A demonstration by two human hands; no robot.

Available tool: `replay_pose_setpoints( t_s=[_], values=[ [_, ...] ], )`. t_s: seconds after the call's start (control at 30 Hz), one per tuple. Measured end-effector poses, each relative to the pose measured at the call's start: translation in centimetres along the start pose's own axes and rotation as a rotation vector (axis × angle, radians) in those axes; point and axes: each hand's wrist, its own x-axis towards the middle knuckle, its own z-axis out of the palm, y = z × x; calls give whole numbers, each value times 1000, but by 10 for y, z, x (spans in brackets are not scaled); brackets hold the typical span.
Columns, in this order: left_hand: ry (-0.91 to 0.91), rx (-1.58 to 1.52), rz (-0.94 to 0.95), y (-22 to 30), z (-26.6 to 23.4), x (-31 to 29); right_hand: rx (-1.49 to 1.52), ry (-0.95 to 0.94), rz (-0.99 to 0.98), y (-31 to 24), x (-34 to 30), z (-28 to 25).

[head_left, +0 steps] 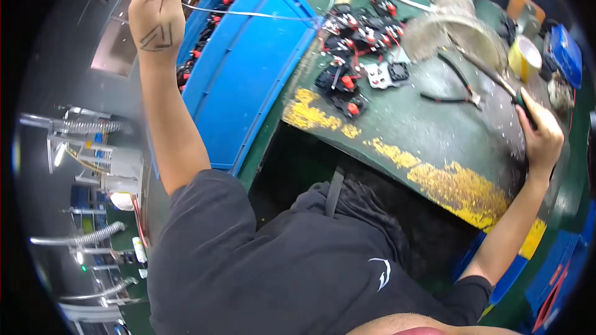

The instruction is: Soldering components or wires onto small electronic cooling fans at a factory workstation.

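Fingers of your right hand (542, 135), the nearer, wrap the handle of 1 long-shafted tool (489, 72) above the bench (406, 115); its axis runs up-left toward the duct hood (421, 36). Left hand (155, 17) raised; finger state cannot be determined.

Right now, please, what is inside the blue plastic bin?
Inside the blue plastic bin, black-and-red parts show along its left side. Whatever lies beneath them is covered and cannot be seen.

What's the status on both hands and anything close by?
Right hand closed on long-shafted tool. Left hand raised by blue crate, grip unclear. Pliers lying beside tool, handles spread.
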Motion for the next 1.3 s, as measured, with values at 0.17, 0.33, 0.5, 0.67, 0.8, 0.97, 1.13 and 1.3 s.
replay_pose_setpoints(
  t_s=[0.17,0.33,0.5,0.67,0.8,0.97,1.13,1.3],
  values=[
    [224,-440,-268,-105,-82,5,20,17,-19,-7,1,-2],
    [111,231,-457,-251,-150,-4,4,-24,25,-13,0,-9],
    [-586,394,-909,-316,-101,-31,12,-23,49,-13,1,-2],
    [-916,612,-925,-321,-63,-73,-4,-22,33,-12,7,3],
    [-957,470,-1041,-313,-50,-76,-20,-55,59,-12,1,0],
    [-790,281,-1177,-305,-67,-66,-12,-68,77,-11,-2,0],
    [-276,-153,-1199,-298,-141,-43,4,20,-52,-11,9,6],
    [1,-711,-1045,-164,-103,-14,-27,-15,23,-9,2,5]
  ],
)
